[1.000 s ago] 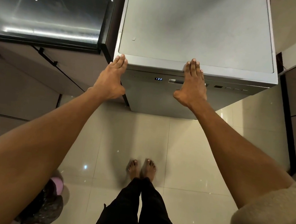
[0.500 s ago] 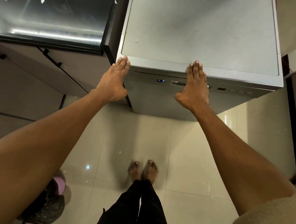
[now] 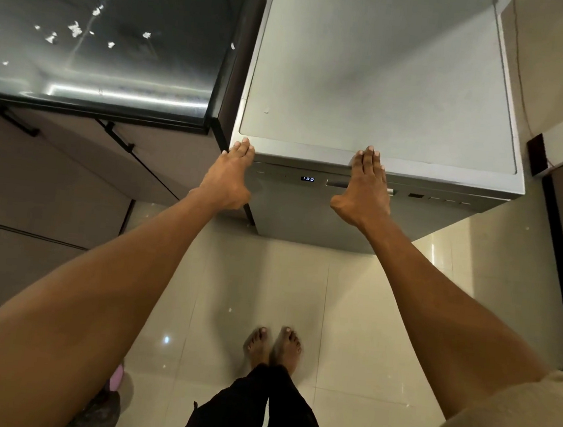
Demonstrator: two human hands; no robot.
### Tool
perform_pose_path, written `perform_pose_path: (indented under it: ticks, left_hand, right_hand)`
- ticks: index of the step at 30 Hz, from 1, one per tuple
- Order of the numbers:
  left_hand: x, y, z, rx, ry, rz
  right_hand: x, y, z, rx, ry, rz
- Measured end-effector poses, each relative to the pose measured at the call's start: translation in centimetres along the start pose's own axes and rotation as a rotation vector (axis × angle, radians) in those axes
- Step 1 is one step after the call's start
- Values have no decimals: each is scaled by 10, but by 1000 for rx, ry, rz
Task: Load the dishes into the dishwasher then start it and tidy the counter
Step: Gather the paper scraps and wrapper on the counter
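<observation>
Both hands lie flat with straight fingers against the dishwasher (image 3: 382,85), gripping nothing: the left hand (image 3: 229,177) at its front left corner, the right hand (image 3: 365,190) over the control strip near the middle of the front edge; the door looks closed and the display (image 3: 308,179) reads 130, so loading seems done; judged from this, an even push from both palms should seat the door fully; the dishwasher stands just beside the right end of the dark glossy counter (image 3: 100,41); pale floor tiles (image 3: 266,280) lie below, bare feet (image 3: 272,345) well back
</observation>
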State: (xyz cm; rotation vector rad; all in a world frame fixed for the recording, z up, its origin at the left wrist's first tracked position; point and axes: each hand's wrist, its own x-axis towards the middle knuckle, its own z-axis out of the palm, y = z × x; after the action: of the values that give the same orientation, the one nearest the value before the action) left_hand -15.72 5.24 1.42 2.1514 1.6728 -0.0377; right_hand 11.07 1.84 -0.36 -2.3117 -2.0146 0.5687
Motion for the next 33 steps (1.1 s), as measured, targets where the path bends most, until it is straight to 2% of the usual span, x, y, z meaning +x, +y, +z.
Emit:
perform_pose_path:
  ticks: [5,9,15,24,33]
  left_hand:
    - [-15,12,-5,19,-51,-12]
    - [-40,11,0,57,-106,-44]
    - [-69,-13,0,-24,-18,-167]
    - [-66,-95,-44,-133,156,-301]
    - [-22,-201,-88,-253,193,-345]
  right_hand:
    - [-11,-17,-2,41,-26,8]
    - [-21,-41,-1,82,-48,-71]
    - [-30,-101,4,148,-63,-251]
    - [9,-216,10,126,-121,-478]
    - [88,-322,32,48,-88,-513]
